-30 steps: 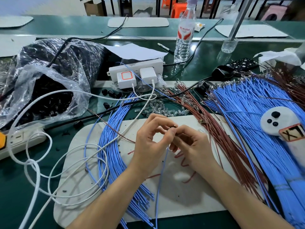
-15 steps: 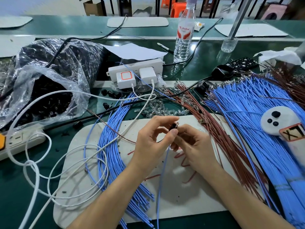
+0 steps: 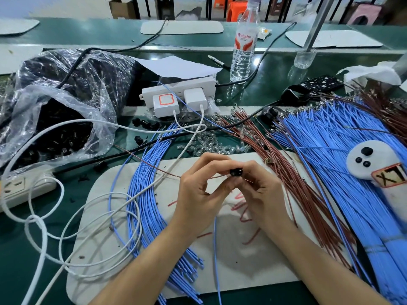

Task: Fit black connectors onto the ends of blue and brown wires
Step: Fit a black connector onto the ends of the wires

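Both hands meet over the middle of the white mat [image 3: 253, 267], fingertips drawn close together around one small black connector [image 3: 236, 172]. The left hand [image 3: 199, 191] curls its thumb and forefinger toward the connector from the left, with a thin brown wire [image 3: 154, 167] running out from between them to the far left across the mat. Whether the left fingertips pinch the wire or the connector itself cannot be told, since they crowd the same spot. The right hand [image 3: 262, 192] closes on the connector from the right, its thumb and first fingers bent tightly and pressing against it; the other fingers are folded under the palm. Neither hand is spread open. A single blue wire [image 3: 215, 249] hangs from under the hands and runs toward the near edge of the mat.

To the left of the hands a bundle of blue wires [image 3: 143, 194] curves across the mat, crossed by a white cable [image 3: 92, 256] that loops over the green table [image 3: 26, 271]. To the right lies a fan of brown wires [image 3: 293, 186], and beyond it a much larger spread of blue ones [image 3: 343, 172]. At the far left a clear plastic bag [image 3: 66, 111] holds many black connectors, with a few loose connectors [image 3: 141, 123] on the table just beside it. A white power strip [image 3: 178, 91] and a water bottle [image 3: 244, 47] stand farther back.
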### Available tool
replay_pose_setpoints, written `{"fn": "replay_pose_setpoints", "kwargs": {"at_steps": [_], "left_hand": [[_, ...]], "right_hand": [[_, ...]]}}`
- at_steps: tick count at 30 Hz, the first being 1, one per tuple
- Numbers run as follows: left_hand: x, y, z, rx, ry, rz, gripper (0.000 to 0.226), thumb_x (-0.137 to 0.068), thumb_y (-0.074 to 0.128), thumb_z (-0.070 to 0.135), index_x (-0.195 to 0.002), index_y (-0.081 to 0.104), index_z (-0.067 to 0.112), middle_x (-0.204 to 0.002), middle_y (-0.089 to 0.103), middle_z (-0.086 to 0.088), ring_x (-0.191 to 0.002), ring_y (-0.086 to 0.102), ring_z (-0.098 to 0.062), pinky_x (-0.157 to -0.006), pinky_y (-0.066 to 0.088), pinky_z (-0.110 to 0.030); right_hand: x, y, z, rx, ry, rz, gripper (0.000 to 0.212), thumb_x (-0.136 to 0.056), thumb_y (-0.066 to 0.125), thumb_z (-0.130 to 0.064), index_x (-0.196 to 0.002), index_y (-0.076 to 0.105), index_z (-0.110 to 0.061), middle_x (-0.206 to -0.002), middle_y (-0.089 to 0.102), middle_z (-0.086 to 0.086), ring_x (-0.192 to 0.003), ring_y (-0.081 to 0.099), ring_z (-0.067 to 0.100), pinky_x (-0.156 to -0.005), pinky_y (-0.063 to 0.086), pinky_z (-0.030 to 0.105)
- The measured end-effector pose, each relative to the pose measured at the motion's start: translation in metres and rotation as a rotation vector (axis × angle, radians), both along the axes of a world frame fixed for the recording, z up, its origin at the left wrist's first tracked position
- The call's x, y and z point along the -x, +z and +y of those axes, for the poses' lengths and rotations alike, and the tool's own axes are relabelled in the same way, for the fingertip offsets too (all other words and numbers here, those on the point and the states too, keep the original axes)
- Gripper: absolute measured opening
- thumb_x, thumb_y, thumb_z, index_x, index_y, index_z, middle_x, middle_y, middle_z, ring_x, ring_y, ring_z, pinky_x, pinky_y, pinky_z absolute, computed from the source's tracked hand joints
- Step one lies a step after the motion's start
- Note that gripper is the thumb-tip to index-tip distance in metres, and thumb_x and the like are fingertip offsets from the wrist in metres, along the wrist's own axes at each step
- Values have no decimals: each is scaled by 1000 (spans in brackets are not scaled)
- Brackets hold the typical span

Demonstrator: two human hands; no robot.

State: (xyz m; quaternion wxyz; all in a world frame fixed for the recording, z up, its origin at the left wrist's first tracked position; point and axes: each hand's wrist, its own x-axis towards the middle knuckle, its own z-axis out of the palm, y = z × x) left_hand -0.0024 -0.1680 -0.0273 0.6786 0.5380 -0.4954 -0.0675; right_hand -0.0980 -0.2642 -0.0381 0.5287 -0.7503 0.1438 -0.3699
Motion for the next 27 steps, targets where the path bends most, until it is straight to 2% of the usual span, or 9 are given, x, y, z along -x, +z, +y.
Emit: {"fn": "replay_pose_setpoints", "kwargs": {"at_steps": [2, 6, 9, 13, 17, 19, 23, 24, 27], "left_hand": [[0, 0, 1, 6, -6, 9, 24, -84, 68, 13, -108, 65, 12, -100, 61, -3, -92, 62, -23, -79, 53, -37], [0, 0, 2, 1, -4, 19, 24, -84, 68, 13, -107, 66, 11, -99, 61, -7, -92, 62, -25, -79, 54, -41], [-2, -2, 3, -2, -1, 27, 24, -84, 68, 13, -108, 66, 11, -100, 61, -4, -94, 63, -25, -80, 53, -38], [-3, -3, 2, -5, 18, 17, 24, -84, 69, 5, -106, 68, 12, -101, 61, -5, -93, 63, -23, -80, 53, -33], [0, -3, 1, -47, 30, -14, 23, -84, 70, 13, -106, 65, 11, -100, 62, -6, -91, 64, -24, -77, 55, -39], [1, -4, 1, -61, 43, -48, 23, -84, 69, 13, -106, 66, 11, -100, 62, -6, -92, 63, -23, -78, 54, -38], [1, -4, 1, -87, 91, -104, 21, -84, 70, 11, -105, 67, 16, -98, 63, -2, -91, 61, -14, -79, 47, -22], [1, -3, 1, -86, 82, -91, 21, -85, 69, 12, -105, 66, 16, -99, 63, 0, -90, 61, -14, -77, 48, -23], [2, -4, 2, -81, 32, -70, 18, -87, 65, 12, -105, 65, 14, -102, 62, 1, -90, 63, -19, -74, 55, -39]], "right_hand": [[0, -2, -1, 6, 3, -3, 20, -87, 58, -6, -92, 61, -26, -77, 62, -17, -63, 60, -5, -43, 50, 15], [-1, -2, 0, 133, -25, 2, 18, -86, 60, 0, -89, 60, -17, -69, 56, -8, -63, 54, -12, -48, 38, -1], [-3, -2, 0, 159, -44, 36, 22, -84, 59, 2, -85, 58, -20, -68, 56, -11, -60, 54, -11, -48, 37, 0], [-2, -4, 0, 176, -63, 54, 31, -86, 60, 2, -85, 57, -29, -68, 62, -3, -61, 59, -6, -49, 43, 5], [0, -6, 0, 197, -92, 58, 3, -86, 62, -7, -87, 65, -7, -73, 67, 0, -66, 61, -5, -59, 43, 7], [0, -5, 0, 207, -92, 60, 9, -84, 62, -5, -90, 66, 0, -78, 69, 2, -71, 64, -2, -63, 46, 10], [2, -2, 3, 161, -72, 52, 8, -83, 64, -3, -87, 65, 3, -76, 69, 8, -68, 64, 2, -61, 47, 11], [2, -1, 3, 156, -77, 54, 10, -83, 64, -5, -86, 64, 5, -74, 69, 9, -67, 65, 2, -61, 47, 11], [2, 0, 3, 186, -106, 70, 13, -84, 64, -6, -80, 63, 6, -64, 64, -5, -60, 59, -10, -58, 40, 4]]}}
